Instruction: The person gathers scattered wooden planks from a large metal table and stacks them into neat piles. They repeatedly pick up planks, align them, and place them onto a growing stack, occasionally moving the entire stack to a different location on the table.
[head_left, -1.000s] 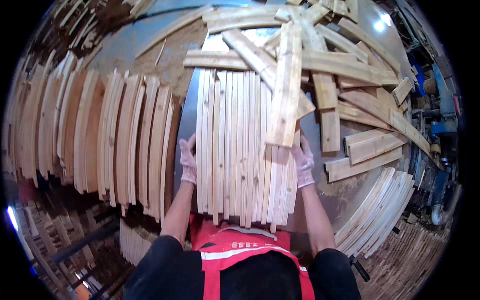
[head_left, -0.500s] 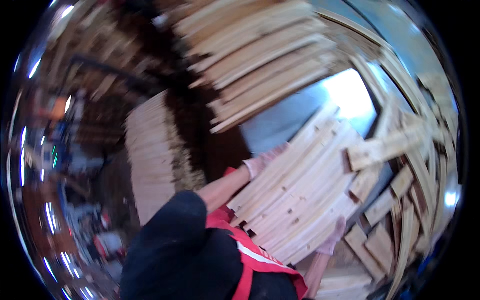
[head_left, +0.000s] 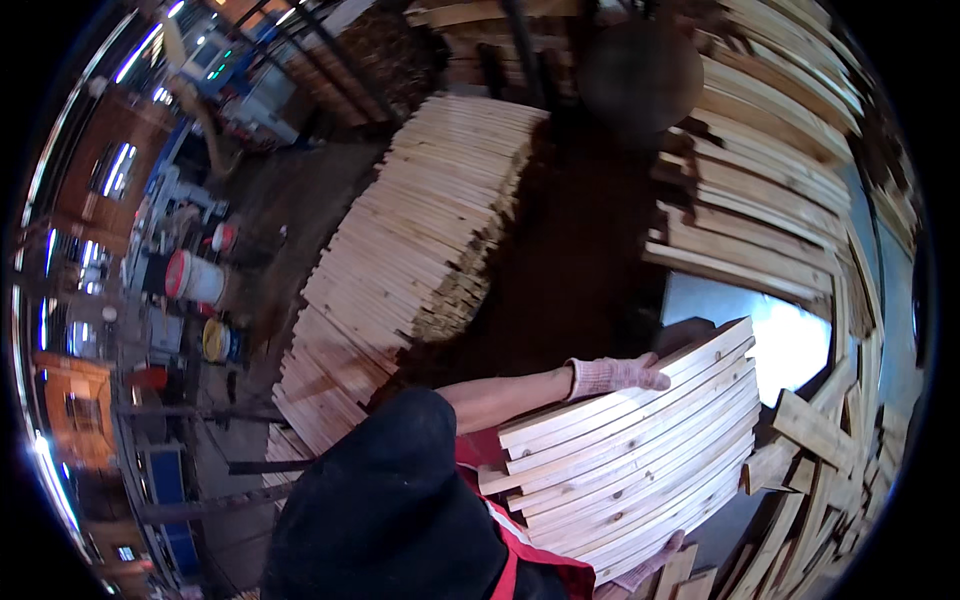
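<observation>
A row of pale wooden strips (head_left: pixel 635 445), lying side by side as one bundle, is squeezed between my two gloved hands in front of my body. My left hand (head_left: pixel 622 375) presses on its far long side, fingers closed over the outer strip. My right hand (head_left: pixel 655 566) grips the opposite, near side, and much of it is hidden below the strips. Their left ends are uneven and come close to my red apron (head_left: pixel 520 548). Whether the bundle touches the metal table (head_left: pixel 690 300) beneath, I cannot tell.
To the left stands a long stack of strips (head_left: pixel 430 210). More boards (head_left: pixel 770 210) lie at the upper right. Loose offcuts (head_left: pixel 815 430) crowd the table's right side. Buckets (head_left: pixel 195 277) and machines stand farther left. A round, blurred object (head_left: pixel 642 80) is at the top.
My view has swung left, bringing the long stack and workshop floor further in. The bundle stays between both hands and has turned toward the left with my body.
</observation>
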